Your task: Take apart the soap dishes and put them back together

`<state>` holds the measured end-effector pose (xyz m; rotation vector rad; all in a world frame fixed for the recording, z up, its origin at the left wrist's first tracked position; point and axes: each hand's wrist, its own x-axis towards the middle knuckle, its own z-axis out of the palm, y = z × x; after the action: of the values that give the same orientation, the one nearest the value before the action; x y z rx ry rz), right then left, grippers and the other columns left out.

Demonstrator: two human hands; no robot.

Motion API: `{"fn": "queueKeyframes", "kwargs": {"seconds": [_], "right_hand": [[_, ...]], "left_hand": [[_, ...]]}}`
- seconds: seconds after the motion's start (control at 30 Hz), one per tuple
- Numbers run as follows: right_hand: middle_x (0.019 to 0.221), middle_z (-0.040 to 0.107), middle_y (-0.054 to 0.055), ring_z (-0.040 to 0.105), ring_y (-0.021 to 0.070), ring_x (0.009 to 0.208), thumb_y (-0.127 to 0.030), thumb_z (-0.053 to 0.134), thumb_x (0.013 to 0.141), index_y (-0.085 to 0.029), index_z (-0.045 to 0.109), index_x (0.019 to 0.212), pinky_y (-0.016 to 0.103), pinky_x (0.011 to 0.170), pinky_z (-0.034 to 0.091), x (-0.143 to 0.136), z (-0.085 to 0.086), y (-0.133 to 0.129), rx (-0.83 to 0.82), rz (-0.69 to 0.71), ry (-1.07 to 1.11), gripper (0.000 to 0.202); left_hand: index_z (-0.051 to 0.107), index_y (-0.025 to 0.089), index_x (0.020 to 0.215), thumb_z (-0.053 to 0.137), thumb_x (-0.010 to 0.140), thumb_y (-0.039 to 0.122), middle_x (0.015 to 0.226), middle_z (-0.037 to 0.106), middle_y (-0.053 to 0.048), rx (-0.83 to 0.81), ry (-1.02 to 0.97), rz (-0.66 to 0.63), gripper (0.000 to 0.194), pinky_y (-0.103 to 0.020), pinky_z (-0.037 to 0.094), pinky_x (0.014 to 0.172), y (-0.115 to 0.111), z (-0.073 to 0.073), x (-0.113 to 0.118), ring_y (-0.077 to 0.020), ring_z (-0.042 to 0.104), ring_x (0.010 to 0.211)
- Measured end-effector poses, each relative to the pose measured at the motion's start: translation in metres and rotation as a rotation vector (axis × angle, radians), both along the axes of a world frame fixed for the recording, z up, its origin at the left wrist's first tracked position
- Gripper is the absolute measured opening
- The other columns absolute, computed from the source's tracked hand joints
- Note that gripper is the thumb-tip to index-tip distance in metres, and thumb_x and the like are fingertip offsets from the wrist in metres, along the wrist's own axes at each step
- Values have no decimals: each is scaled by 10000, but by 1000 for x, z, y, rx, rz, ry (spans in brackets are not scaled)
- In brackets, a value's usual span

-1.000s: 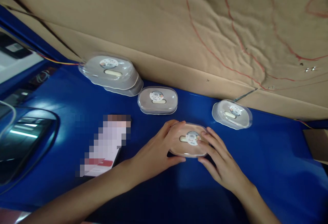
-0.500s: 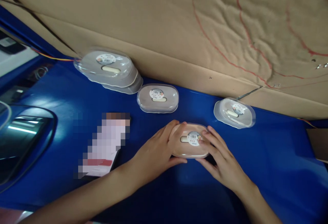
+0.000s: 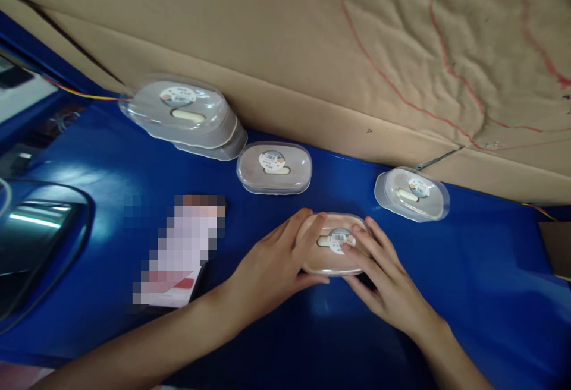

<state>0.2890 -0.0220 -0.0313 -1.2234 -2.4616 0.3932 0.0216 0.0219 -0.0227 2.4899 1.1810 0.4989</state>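
Note:
A small oval clear plastic container (image 3: 332,248) with a round label on its lid lies on the blue table (image 3: 468,271). My left hand (image 3: 272,265) grips its left end, fingers over the lid and thumb below. My right hand (image 3: 383,280) holds its right end, fingertips resting on the lid near the label. Both hands press on the same container.
Three more such containers lie near the back: a stacked large one (image 3: 182,113), a middle one (image 3: 274,167) and a right one (image 3: 413,194). A pixelated card (image 3: 178,250) lies to the left. A dark glossy object (image 3: 35,241) sits far left. A brown cardboard wall (image 3: 312,51) rises behind.
My hands stay on the container with small finger shifts. The view has drifted slightly, so everything sits a little differently in the frame.

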Motion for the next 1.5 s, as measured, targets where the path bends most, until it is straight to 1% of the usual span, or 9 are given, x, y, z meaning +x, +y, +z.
{"fn": "queueKeyframes", "kwargs": {"seconds": [0.17, 0.37, 0.53, 0.67, 0.87, 1.03, 1.2, 1.27, 1.5], "right_hand": [[1739, 311, 64, 244, 377, 1622, -223, 667, 1017, -340, 271, 1680, 632, 1206, 465, 1, -2, 1, 16, -12, -15, 781], [1787, 107, 134, 239, 391, 1621, -287, 632, 1041, -270, 116, 1712, 635, 1212, 441, -3, -5, 2, -25, -72, 1, 847], [1789, 120, 115, 250, 360, 1623, -289, 613, 1051, -293, 119, 1711, 592, 1235, 428, -4, -6, 4, -79, -90, 41, 825], [1785, 142, 102, 283, 366, 1611, -316, 647, 1036, -339, 168, 1700, 601, 1232, 429, -1, -8, 4, -91, -100, 47, 819], [1780, 147, 122, 277, 376, 1611, -304, 620, 1051, -351, 120, 1705, 619, 1221, 435, -1, -9, 4, -69, -106, 29, 825], [1724, 241, 142, 329, 383, 1588, -320, 650, 1031, -363, 178, 1691, 620, 1214, 450, -1, -6, 4, -64, -113, 36, 813], [1562, 358, 157, 447, 410, 1491, -540, 787, 903, -347, 289, 1647, 617, 1167, 508, 4, -4, 1, -124, -149, 54, 916], [1535, 367, 158, 464, 408, 1471, -573, 800, 878, -340, 307, 1635, 609, 1161, 516, 5, -3, 0, -148, -161, 65, 933], [1691, 259, 137, 302, 384, 1588, -480, 758, 943, -352, 227, 1664, 595, 1228, 441, 0, 1, 3, -195, -102, 121, 905]], "left_hand": [[316, 162, 1551, 795, 826, 607, 1449, 582, -245, 2, 8, -2, 977, -511, 626, 996, 0, -3, 1, -406, 677, 1277], [291, 152, 1561, 731, 895, 578, 1447, 558, -261, -34, -17, 3, 905, -552, 622, 985, -1, -3, 3, -429, 648, 1296], [260, 178, 1579, 678, 919, 611, 1447, 548, -256, -44, -40, -2, 893, -577, 611, 994, -1, -5, 3, -433, 625, 1321], [258, 202, 1588, 736, 884, 587, 1466, 538, -250, -47, -26, 0, 934, -572, 608, 1000, -2, -5, 4, -433, 630, 1313], [241, 272, 1631, 813, 825, 543, 1520, 485, -277, 17, 13, -11, 1024, -588, 598, 1001, -4, -9, 6, -453, 641, 1304], [320, 233, 1607, 797, 864, 517, 1506, 488, -274, -25, -23, -48, 927, -617, 595, 985, -1, -5, 4, -461, 629, 1295], [377, 236, 1591, 704, 902, 624, 1485, 512, -230, -94, -94, -112, 856, -651, 538, 1055, -2, 1, 2, -442, 575, 1332], [385, 242, 1584, 670, 926, 627, 1484, 521, -214, -115, -105, -131, 815, -652, 515, 1082, -2, 2, 3, -428, 559, 1344], [289, 214, 1603, 618, 956, 636, 1496, 541, -205, -194, -148, -88, 840, -612, 465, 1148, -3, 1, 4, -377, 516, 1412]]}}
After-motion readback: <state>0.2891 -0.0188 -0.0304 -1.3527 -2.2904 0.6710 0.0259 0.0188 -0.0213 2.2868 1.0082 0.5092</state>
